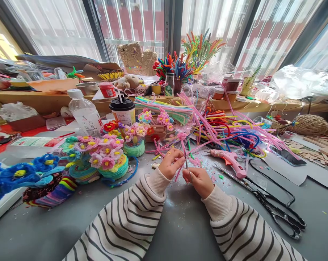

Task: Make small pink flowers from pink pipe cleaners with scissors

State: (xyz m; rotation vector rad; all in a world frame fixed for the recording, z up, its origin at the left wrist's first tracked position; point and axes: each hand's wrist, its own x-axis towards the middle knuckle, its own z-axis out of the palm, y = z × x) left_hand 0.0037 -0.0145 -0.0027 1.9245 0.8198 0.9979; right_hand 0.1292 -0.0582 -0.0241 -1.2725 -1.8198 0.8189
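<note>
"Pink pipe cleaner (pixel 183 145) sits between our hands: left hand (pixel 171 164) pinching it, right hand (pixel 199 181) closed on small scissors (pixel 186 163). Handling?"

"Likely light, bendy, fuzzy. We'd grip the stem below the tuft (pixel 181 136); that could crush."

"Blind spots?"

"Our fingers hide most of the scissors' handles. Can't tell if blades touch stem. Rightward, glue gun (pixel 230 162) overlaps pipe-cleaner clutter on the tabletop (pixel 176 233)."

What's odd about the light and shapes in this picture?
Head view: the window frames fan outward, probably wide-angle stretch; head view, far right: pale plastic glares nearly white by the windows; head view, centre: the left hand and right hand look reasonably sharp.
</note>
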